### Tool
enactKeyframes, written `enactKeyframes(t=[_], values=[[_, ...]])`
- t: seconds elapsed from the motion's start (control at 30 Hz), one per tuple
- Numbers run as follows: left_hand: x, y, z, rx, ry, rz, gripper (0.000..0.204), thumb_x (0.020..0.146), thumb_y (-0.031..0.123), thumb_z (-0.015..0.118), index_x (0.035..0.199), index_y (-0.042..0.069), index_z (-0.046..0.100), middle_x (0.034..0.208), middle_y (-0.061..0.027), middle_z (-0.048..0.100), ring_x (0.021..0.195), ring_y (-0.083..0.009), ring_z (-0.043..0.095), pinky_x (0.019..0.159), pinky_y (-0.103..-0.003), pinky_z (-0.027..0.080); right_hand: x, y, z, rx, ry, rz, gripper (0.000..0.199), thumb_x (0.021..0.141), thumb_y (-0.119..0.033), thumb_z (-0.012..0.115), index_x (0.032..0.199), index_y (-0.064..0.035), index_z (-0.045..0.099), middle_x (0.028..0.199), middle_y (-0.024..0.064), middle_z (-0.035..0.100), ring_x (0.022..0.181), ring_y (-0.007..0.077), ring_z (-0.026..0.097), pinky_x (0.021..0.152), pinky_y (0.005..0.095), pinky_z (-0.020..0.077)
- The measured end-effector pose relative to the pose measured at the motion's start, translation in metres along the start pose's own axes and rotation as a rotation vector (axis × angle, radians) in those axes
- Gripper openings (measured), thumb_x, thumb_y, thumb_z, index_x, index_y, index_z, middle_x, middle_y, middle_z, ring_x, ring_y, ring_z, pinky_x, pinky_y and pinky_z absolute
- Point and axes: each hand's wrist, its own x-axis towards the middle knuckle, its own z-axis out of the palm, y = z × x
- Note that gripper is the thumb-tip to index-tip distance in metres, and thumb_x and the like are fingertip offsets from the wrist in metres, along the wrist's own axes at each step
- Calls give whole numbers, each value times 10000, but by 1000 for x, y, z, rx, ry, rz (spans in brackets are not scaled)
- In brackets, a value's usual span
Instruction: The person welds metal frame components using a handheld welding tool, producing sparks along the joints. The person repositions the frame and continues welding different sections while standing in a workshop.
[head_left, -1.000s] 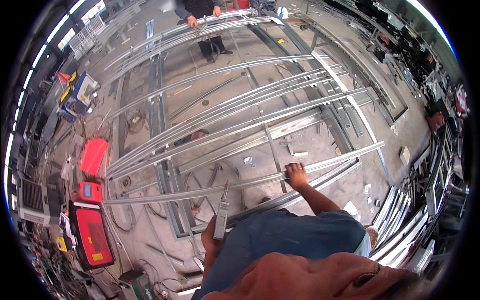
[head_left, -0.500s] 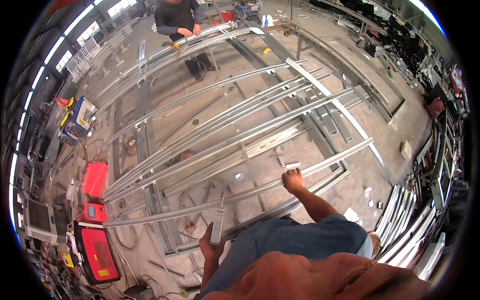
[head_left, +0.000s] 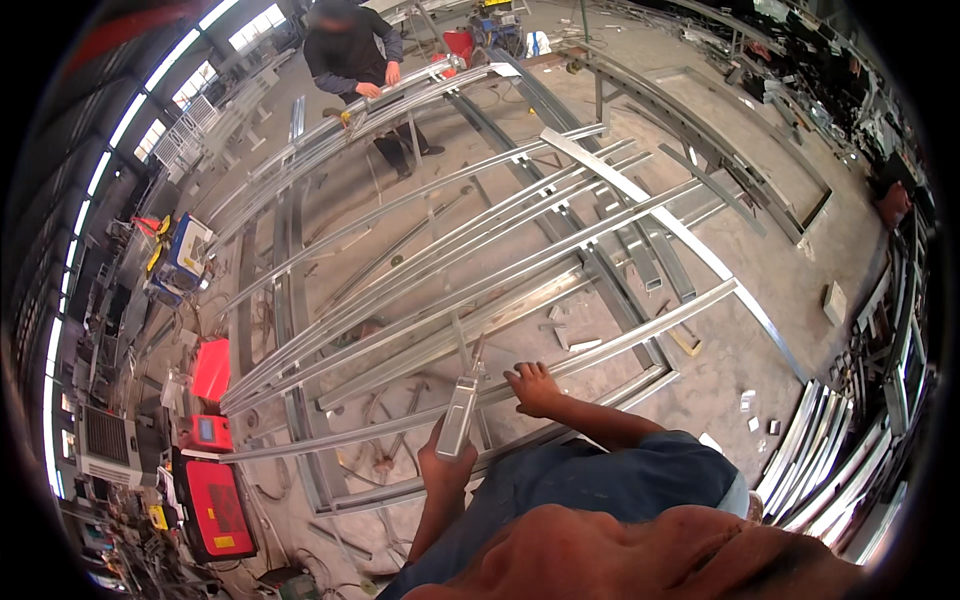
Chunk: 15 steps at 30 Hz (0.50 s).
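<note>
My left hand [head_left: 447, 468] is closed round a silver, box-shaped handheld tool [head_left: 459, 418] with a thin pointed tip. The tool points away from me, over the nearest long metal bar [head_left: 640, 336]. Just right of the tool is my right hand [head_left: 533, 389], by the same bar. Its fingers are somewhat apart and point left, with nothing seen in them. Whether they touch the bar is hard to tell. The bar lies across a metal frame [head_left: 330, 505], with several more long bars [head_left: 480, 262] beyond it.
Across the frame another person [head_left: 345, 55] has both hands at the far bars. To the left are a red case [head_left: 217, 510], a small red unit with a screen [head_left: 209, 431] and a blue machine [head_left: 186, 252]. Metal lengths [head_left: 805, 440] are stacked at the right.
My right hand has slid left along the near bar, toward the tool, and its fingers have loosened. My left hand has moved the tool slightly right and forward. The view has shifted a little.
</note>
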Motion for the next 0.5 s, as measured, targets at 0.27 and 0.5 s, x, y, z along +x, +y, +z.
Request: enactKeyframes(t=[0.27, 0.5], values=[[19, 54, 17, 42, -130, 205, 607, 765, 97, 755, 1345, 6, 598, 1032, -159, 739, 937, -207, 724, 846, -348, 559, -36, -90, -56, 1047, -557, -186, 612, 847, -208, 793, 1379, -3, 568, 1357, 219, 621, 1269, 327, 595, 1049, 432, 482], [22, 45, 50, 91, -323, 335, 691, 780, 146, 772, 1419, 22, 539, 1158, -255, 704, 1076, -427, 692, 891, -438, 565, -82, -101, -55, 1392, -545, -85, 523, 920, -94, 719, 1400, 13, 542, 1422, 202, 570, 1364, 302, 510, 1124, 440, 418]])
